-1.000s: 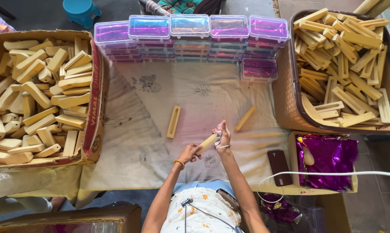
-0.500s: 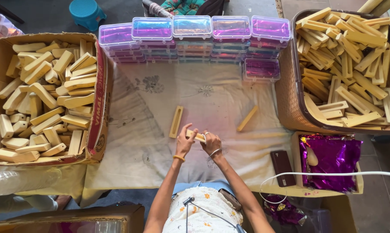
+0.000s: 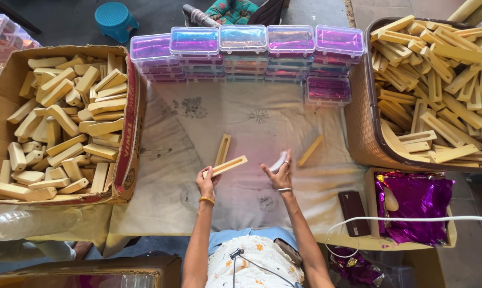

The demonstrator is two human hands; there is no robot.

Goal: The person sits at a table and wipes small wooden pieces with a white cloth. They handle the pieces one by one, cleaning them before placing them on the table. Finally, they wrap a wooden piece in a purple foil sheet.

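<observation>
Left hand (image 3: 205, 184) grip around a slotted pale wooden strip (image 3: 226, 166); right hand (image 3: 280, 174) pinching a small whitish piece (image 3: 277, 161).

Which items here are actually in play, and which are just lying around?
In play:
left hand holding a slotted wooden piece
right hand holding a small white object
second slotted piece and wooden stick on the cloth

Lying about:
blue stool
dark case
purple foil
white cable

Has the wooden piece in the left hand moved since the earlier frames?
Yes. The left hand now holds the slotted wooden piece alone, carried left and raised beside the wooden piece lying on the cloth.
</observation>
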